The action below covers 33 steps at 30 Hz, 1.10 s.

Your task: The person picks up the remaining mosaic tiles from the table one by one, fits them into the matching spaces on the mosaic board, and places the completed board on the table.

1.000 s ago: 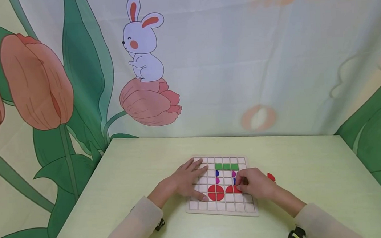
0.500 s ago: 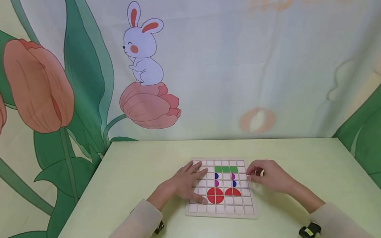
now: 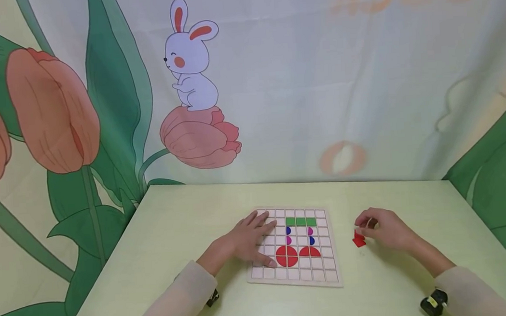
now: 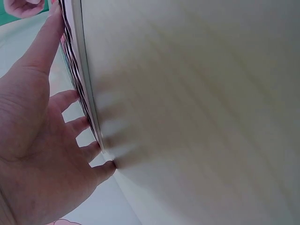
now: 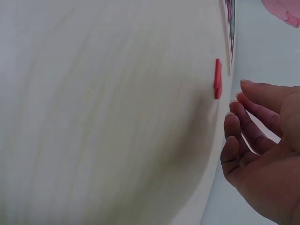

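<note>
Backdrop: printed cloth with tulips and a white rabbit. Surface: pale yellow table.

Item one: grid board, flat on the table before me, squared off with lines. On it: a row of green squares; two blue half-discs; two magenta half-discs; one red disc made of quarters; beside it, a red half-disc, flat side nearest me.

Item two: loose red pieces, on the table just right of the board, partly behind my fingers; count uncertain.

Hands: my left is spread, fingers fanned, on the board's left side. My right is at the loose pieces, fingers loosely curved, a gap between thumb and fingertips; the right wrist view shows nothing pinched and the fingertips just apart from the red.

Handling, as I judge it: pieces light, stiff, thin, probably smooth enough to skid; best taken by opposite edges between thumb and forefinger. Board likely rigid and light, liable to slide; steadied with a flat hand near its rim.
</note>
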{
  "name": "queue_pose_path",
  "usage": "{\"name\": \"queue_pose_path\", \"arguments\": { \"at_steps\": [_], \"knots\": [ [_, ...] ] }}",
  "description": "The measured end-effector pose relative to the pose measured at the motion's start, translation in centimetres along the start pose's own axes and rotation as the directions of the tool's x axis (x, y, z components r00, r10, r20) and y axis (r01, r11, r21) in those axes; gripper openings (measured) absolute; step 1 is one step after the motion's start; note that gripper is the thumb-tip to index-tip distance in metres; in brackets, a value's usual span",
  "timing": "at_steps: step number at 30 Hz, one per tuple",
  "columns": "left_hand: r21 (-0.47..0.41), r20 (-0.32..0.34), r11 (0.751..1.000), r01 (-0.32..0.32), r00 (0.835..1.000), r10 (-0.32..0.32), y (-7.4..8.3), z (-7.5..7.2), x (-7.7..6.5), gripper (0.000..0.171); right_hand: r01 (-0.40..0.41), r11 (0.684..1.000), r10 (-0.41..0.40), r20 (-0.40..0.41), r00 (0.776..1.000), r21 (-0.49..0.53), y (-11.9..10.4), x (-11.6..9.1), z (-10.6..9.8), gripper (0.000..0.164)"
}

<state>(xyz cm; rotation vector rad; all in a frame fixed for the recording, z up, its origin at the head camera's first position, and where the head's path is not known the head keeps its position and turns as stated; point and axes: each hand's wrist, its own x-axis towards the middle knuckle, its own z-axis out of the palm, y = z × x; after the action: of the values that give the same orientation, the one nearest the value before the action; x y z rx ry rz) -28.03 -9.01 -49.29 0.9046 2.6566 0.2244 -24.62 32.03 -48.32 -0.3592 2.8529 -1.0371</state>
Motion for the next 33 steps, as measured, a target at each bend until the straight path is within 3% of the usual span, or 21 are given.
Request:
{"name": "queue_pose_path", "arguments": {
  "at_steps": [8,22,33],
  "knots": [
    [-0.009,0.001,1.000,-0.002,1.000,0.002,-0.1,-0.1,-0.2,0.118,-0.005,1.000,0.005,0.045,0.999,0.009,1.4,0.3,0.5,0.017],
    [0.006,0.005,1.000,0.003,1.000,-0.003,0.0,0.0,-0.1,0.117,0.010,0.999,-0.012,0.060,0.998,0.034,1.6,0.1,0.8,0.015],
    [0.003,0.006,1.000,0.005,1.000,-0.005,0.0,-0.1,-0.1,0.117,0.008,0.995,-0.019,0.115,0.993,0.098,2.1,0.3,0.3,0.017]
  ]
}}
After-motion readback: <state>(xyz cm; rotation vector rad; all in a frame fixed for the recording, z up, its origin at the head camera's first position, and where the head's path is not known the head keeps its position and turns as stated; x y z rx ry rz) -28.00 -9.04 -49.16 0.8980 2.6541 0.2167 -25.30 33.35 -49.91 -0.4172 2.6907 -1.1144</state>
